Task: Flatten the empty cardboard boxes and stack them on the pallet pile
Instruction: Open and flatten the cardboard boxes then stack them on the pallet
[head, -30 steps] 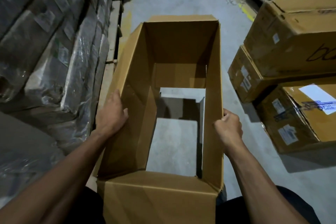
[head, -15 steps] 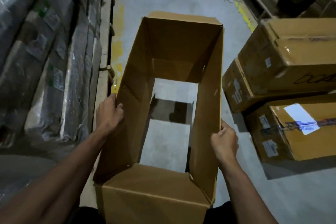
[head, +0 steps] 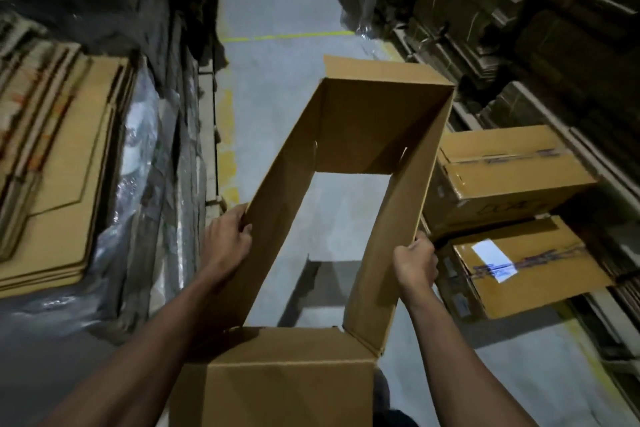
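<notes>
A dim warehouse aisle with a grey concrete floor (head: 284, 87) is what's seen here, packed shelving on both sides and a yellow line (head: 287, 36) painted across the floor well beyond the hands.

The open cardboard box (head: 349, 135) is held up between the two hands, with both ends open so the floor can be looked at straight through it. Its left wall is gripped at the edge by the left hand (head: 225, 239), fingers curled round the cardboard. The right wall's edge is pinched by the right hand (head: 414, 263), fingers wrapped tight. The box is already skewed into a parallelogram, far end leaning right, so it's probably being held by opposite walls exactly so it can be sheared flat. That's a guess, but the grip makes sense for it.

Out past the left hand, a stack of flattened cardboard (head: 52, 184) is lying on plastic-wrapped goods (head: 145, 204), which is likely the pile the box is meant for. Just beyond the right hand, two taped boxes (head: 512, 170) are stacked, so not much swing room is left on that side.
</notes>
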Motion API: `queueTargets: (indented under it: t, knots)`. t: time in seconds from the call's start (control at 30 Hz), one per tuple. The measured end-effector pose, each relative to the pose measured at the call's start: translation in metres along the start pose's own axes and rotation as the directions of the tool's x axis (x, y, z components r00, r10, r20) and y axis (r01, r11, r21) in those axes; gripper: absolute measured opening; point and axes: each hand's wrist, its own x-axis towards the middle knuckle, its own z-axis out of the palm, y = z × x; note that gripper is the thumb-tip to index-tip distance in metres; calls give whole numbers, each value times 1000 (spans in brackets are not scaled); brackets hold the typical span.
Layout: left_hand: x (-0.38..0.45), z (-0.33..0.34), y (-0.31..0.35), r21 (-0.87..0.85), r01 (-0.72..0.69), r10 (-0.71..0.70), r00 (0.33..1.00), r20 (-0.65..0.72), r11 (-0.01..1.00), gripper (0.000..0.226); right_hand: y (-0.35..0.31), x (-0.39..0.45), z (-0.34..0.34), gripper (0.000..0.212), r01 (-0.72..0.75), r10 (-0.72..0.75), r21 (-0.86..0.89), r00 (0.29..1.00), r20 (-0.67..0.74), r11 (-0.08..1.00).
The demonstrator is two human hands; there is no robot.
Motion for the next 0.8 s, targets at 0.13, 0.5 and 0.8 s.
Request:
queueTargets:
  t: [0.13,0.5,0.8]
  knots:
    - [-22,-29,16,94,-96,92,995,45,991,32,-30,-19,-18,32,-63,63,63,998,-1,996]
    - [-95,-23,23,109,-258,241,959,146,960,47,-77,13,-20,17,-87,64,129,983,171,988]
    - [-102,-6,88,124,-124,89,963,254,984,74,-114,69,-21,19,-55,11,154,962,273,987]
